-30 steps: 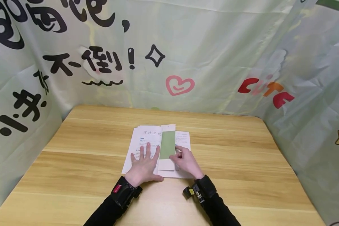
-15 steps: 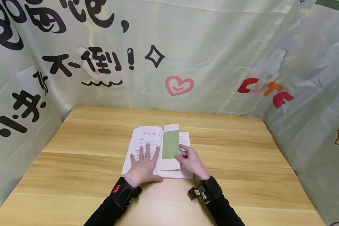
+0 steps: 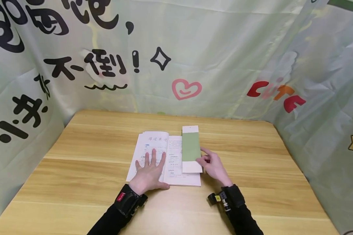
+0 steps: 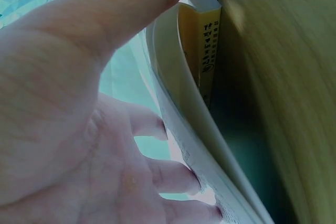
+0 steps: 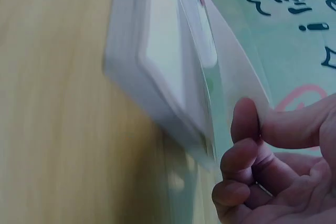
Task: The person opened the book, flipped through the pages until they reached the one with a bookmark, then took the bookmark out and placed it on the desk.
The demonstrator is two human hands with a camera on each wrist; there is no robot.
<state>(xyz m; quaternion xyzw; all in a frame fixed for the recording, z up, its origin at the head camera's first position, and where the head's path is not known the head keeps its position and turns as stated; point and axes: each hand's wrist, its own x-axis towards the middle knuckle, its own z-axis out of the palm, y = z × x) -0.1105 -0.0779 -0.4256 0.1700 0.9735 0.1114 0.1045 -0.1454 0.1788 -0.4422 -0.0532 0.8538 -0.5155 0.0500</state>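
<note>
An open book (image 3: 176, 179) with printed pages lies on the table. My left hand (image 3: 148, 174) rests flat on its left page, fingers spread; in the left wrist view the yellow spine (image 4: 210, 45) shows under the lifted pages. Over the right page is a long green and white card (image 3: 191, 147), like a bookmark. My right hand (image 3: 214, 164) pinches the card's right edge between thumb and finger. In the right wrist view the pinched card (image 5: 239, 72) stands raised and bowed above the book, the other fingers curled below.
A wooden table (image 3: 253, 163) carries the book near its middle. A pale printed cloth (image 3: 223, 65) hangs behind the table and along its sides. Each wrist wears a black camera strap (image 3: 129, 200).
My right hand has drawn the card to the right, away from the book's centre fold, baring more of the right page's print. The left hand has stayed in place.
</note>
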